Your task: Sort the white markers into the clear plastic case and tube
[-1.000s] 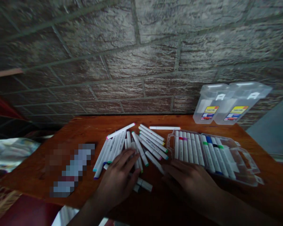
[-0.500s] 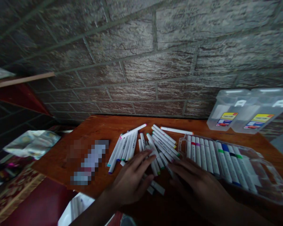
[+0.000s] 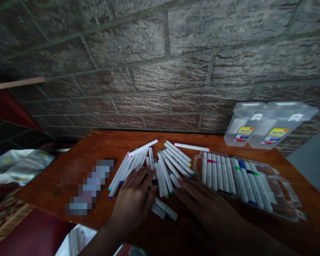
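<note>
Loose white markers with coloured ends lie in a pile on the wooden table. My left hand [image 3: 134, 193] rests palm down over the left part of it, fingers stretched out on the markers [image 3: 134, 161]. Two markers [image 3: 165, 209] stick out below its thumb. My right hand [image 3: 202, 201] lies flat at the pile's right side, its fingers stretched toward the middle markers [image 3: 164, 176] and touching at least one. Its fingertips are dark and partly hard to see. Beside it is an open clear plastic case [image 3: 285, 202] holding a row of markers [image 3: 220, 170].
Two clear plastic boxes [image 3: 238, 124] with yellow labels stand at the back right against the brick wall [image 3: 149, 85]. A blurred-out object [image 3: 92, 188] lies on the table [image 3: 101, 142] at left. A white container [image 3: 77, 236] sits below the front edge.
The view has shifted a little to the right. My left hand has drawn slightly left, uncovering middle markers. Those markers now lie more side by side, and my right hand has moved closer against them.
</note>
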`<state>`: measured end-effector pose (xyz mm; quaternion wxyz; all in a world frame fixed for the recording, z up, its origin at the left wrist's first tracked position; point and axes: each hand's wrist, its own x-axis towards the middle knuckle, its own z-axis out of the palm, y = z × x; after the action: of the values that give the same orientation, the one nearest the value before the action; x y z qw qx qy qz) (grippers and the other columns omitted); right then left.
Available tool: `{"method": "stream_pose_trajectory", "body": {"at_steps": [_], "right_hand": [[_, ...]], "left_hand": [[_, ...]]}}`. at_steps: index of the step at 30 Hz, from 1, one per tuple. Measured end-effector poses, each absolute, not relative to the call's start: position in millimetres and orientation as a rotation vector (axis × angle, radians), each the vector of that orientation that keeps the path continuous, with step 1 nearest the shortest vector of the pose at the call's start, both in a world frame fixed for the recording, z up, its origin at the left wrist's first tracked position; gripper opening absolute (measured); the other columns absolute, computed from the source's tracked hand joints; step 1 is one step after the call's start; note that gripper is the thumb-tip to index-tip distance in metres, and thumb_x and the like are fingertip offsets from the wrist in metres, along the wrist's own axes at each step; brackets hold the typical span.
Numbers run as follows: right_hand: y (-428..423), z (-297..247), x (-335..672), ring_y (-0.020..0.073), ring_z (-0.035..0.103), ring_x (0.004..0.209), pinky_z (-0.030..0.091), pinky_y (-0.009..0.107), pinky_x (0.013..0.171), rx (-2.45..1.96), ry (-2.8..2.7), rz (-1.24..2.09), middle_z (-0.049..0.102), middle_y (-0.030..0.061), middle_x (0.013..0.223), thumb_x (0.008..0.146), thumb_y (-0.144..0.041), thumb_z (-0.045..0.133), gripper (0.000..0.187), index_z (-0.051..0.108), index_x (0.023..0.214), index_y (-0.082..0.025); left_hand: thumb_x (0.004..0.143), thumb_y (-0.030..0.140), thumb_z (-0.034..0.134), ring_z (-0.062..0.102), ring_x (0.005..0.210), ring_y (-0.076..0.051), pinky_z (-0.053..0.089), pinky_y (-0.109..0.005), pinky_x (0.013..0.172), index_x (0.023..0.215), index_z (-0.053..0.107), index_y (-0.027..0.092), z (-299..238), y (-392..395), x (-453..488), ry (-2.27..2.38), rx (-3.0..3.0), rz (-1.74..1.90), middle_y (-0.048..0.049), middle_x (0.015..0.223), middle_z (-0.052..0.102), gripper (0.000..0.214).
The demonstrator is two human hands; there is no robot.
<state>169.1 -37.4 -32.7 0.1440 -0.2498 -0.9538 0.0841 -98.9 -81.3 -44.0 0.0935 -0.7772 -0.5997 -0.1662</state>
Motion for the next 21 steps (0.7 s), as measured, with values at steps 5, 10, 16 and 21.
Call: {"method": "stream_pose_trajectory", "body": {"at_steps": [5, 10, 16, 21], "right_hand": [[-36.4, -28.3, 171.8, 0.0348, 0.066, 0.119, 0.058, 0.053, 0.100, -0.775, -2.634, 0.253, 0.069, 0.0158, 0.134, 0.099, -0.029, 0.059, 0.041, 0.062, 0.136, -0.014], [-37.4, -29.4, 173.3, 0.0347, 0.067, 0.113, 0.058, 0.054, 0.097, -0.743, -2.538, 0.200, 0.072, 0.0147, 0.123, 0.099, -0.025, 0.058, 0.031, 0.067, 0.127, -0.015], [-38.9, -31.4, 172.4, 0.0340, 0.067, 0.115, 0.058, 0.051, 0.098, -0.621, -2.531, 0.246, 0.072, 0.0126, 0.126, 0.096, -0.023, 0.063, 0.029, 0.068, 0.123, -0.017], [-39.7, -31.9, 170.6, 0.0342, 0.067, 0.115, 0.059, 0.052, 0.096, -0.574, -2.552, 0.262, 0.071, 0.0134, 0.128, 0.095, -0.022, 0.063, 0.033, 0.066, 0.128, -0.017]], "left_hand": [[0.099, 0.027, 0.052, 0.058, 0.134, -0.037, 0.043, -0.059, 0.115, 0.137, 0.061, 0.011, -44.3, -83.3, -99.4, -1.814, -2.209, -0.528, -0.0183, 0.139, 0.067, 0.042], [0.097, 0.024, 0.054, 0.061, 0.124, -0.041, 0.048, -0.063, 0.105, 0.119, 0.070, 0.012, -40.1, -86.0, -98.3, -1.851, -2.126, -0.566, -0.0181, 0.121, 0.074, 0.030], [0.095, 0.020, 0.056, 0.060, 0.119, -0.037, 0.050, -0.057, 0.101, 0.110, 0.075, 0.019, -35.6, -88.2, -96.0, -1.829, -2.178, -0.647, -0.0112, 0.115, 0.075, 0.024], [0.095, 0.025, 0.057, 0.061, 0.114, -0.036, 0.049, -0.055, 0.100, 0.107, 0.078, 0.022, -33.2, -85.0, -94.3, -1.935, -2.176, -0.558, -0.0124, 0.116, 0.072, 0.024]]}}
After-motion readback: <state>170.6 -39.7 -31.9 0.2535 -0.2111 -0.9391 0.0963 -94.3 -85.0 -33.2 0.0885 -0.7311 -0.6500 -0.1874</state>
